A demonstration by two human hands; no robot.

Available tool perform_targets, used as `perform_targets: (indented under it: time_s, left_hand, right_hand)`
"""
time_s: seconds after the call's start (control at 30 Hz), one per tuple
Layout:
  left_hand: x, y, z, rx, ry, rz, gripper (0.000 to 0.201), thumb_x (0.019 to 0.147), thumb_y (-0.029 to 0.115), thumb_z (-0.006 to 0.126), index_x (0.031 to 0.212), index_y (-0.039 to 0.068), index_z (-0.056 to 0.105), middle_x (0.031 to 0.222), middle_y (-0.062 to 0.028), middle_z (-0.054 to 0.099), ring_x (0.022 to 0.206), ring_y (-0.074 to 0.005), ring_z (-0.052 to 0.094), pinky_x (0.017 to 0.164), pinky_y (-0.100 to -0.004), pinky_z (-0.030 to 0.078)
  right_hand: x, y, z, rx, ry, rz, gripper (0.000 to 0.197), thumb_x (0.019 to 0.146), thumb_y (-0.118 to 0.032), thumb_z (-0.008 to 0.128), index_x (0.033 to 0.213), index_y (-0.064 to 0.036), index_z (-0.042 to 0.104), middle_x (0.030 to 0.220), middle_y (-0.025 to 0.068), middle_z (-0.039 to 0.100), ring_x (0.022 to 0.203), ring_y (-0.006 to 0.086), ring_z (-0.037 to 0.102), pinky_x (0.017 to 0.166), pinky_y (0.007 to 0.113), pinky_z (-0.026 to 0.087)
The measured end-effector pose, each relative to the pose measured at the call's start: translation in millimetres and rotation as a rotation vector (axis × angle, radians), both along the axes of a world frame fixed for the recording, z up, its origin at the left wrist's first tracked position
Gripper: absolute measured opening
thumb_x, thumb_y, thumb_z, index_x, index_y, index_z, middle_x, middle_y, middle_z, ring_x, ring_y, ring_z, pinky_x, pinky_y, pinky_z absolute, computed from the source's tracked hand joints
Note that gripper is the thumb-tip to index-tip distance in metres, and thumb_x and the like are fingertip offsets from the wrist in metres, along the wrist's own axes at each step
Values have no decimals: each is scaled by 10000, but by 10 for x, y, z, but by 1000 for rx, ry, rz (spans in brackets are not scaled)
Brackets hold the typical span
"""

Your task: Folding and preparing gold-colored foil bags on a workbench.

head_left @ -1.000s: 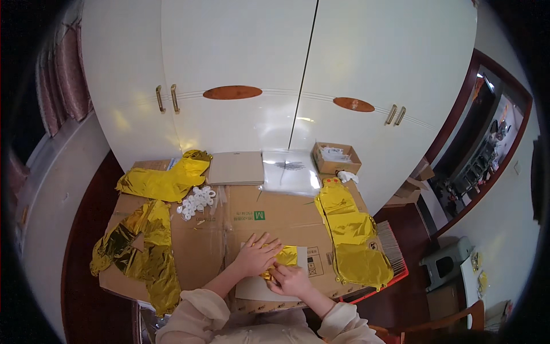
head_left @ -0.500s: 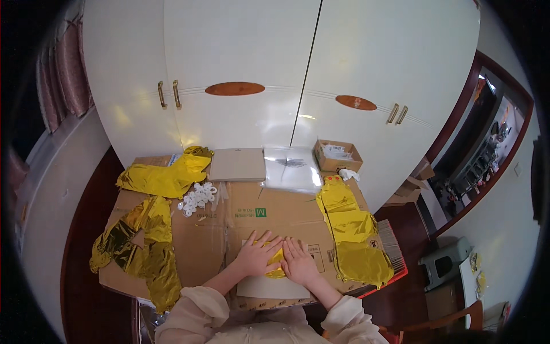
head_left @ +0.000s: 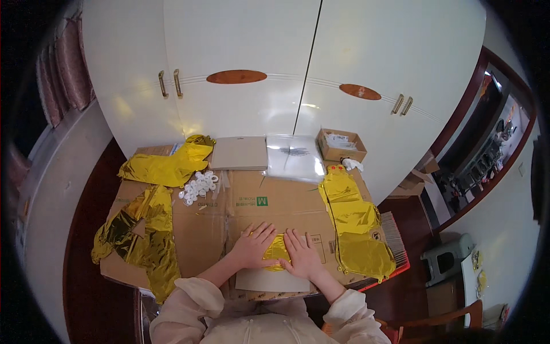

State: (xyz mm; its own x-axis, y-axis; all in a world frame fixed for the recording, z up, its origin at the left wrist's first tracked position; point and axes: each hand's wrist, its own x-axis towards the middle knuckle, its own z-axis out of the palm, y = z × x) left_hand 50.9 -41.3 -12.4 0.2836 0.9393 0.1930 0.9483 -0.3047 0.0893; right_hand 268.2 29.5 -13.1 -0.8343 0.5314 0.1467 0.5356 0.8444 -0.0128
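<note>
While flat, hands (head_left: 279, 250) on gold foil (head_left: 277, 250)

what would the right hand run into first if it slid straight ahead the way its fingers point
Likely just bare cardboard for a stretch, then the clear plastic sheets at the far edge. The right hand points up-table; depth is hard to judge.

One head-worn fisheye view looks steeply down from above the cardboard (head_left: 275, 198), close over it. Forearms enter at 6 o'clock; white cabinet doors (head_left: 298, 74) fill 12 o'clock, bending toward the rim.
</note>
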Motion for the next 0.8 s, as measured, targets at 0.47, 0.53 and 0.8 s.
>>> perform_targets:
  time_s: [0.47, 0.53, 0.8]
  left_hand:
    - [-118, -781, 131, -248, 116, 153, 879, 940, 620, 399, 1495, -47, 256, 1585, -197, 225, 1490, -328, 159, 1164, -608, 108]
    - [-136, -777, 176, -294, 155, 176, 843, 958, 591, 385, 1494, -49, 261, 1581, -203, 233, 1488, -321, 171, 1172, -597, 101]
    - [309, -181, 68, 35, -123, -45, 775, 956, 527, 466, 1457, -51, 340, 1503, -217, 383, 1448, -325, 277, 1183, -503, 175]
  right_hand:
    - [32, -357, 81, -23, -31, 56, 805, 929, -616, 399, 1486, -37, 349, 1565, 131, 316, 1466, 256, 258, 1166, 575, 120]
    - [32, -357, 86, -22, -22, 58, 788, 928, -608, 410, 1484, -52, 359, 1560, 143, 320, 1462, 269, 266, 1162, 581, 126]
    - [0, -328, 110, -48, -137, 54, 785, 925, -622, 393, 1508, -100, 336, 1581, 138, 277, 1484, 269, 208, 1170, 590, 90]
